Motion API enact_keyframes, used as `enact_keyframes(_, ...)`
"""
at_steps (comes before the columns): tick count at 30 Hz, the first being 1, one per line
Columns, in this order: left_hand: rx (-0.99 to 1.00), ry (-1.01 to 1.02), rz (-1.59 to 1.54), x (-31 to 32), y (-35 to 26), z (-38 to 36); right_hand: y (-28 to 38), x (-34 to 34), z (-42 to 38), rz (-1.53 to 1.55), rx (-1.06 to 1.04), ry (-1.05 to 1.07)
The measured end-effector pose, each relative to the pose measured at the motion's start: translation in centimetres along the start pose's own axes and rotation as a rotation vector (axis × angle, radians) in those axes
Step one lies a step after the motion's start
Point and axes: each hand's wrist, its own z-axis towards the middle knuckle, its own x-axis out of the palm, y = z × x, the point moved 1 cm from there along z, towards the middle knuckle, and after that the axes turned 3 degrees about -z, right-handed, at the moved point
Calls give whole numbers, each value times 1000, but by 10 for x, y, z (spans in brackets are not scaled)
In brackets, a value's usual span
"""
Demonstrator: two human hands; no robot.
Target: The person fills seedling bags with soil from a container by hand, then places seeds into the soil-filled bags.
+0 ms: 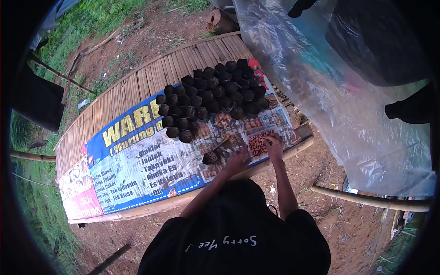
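My right hand (274,143) is at the right side of a clear tray of reddish-brown seeds (258,145), its fingers drawn together over the seeds; what they hold is too small to make out. My left hand (239,159) lies low beside the tray's left edge, its fingers apart. Left of that hand, a single dark pot (210,158) rests tilted on the printed banner, with a thin stick (221,142) at its rim. Beyond my hands, many dark soil-filled pots (207,95) stand close together in rows.
The banner (133,165) covers part of a bamboo-slat table (133,85). Clear plastic sheeting (316,96) hangs at the right. A bamboo pole (366,198) crosses the lower right, and a cut log (220,22) lies behind the table.
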Motion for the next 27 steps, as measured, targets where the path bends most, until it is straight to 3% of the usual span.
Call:
enact_keyframes(3,-95,6,-242,-46,-20,3,-3,2,3,-105,-82,-14)
enact_keyframes(5,-145,8,-372,-77,-36,-6,-15,3,5,104,72,0)
enact_keyframes(7,-129,-316,-350,-105,-42,-20,-12,-2,4,90,53,34)
enact_keyframes(8,-133,-316,-352,-115,-41,-28,-9,-6,2,75,36,57)
enact_keyframes(10,-435,-495,-324,-133,-33,-48,15,-19,-2,-40,-18,25)
enact_keyframes(12,-394,-698,-287,-131,-7,-69,29,-22,-2,-157,-81,-8)
enact_keyframes(13,-424,-745,-260,-135,-4,-77,30,-18,-3,-183,-113,102)
enact_keyframes(14,-452,-758,-239,-135,6,-88,32,-15,-3,-209,-145,212)
enact_keyframes(21,-509,-736,-245,-117,34,-125,20,11,-7,-242,-149,190)
enact_keyframes(25,-420,-672,-298,-109,50,-132,38,3,-1,-171,-222,82)
enact_keyframes(27,-415,-617,-307,-107,58,-135,47,7,-5,11,-98,12)
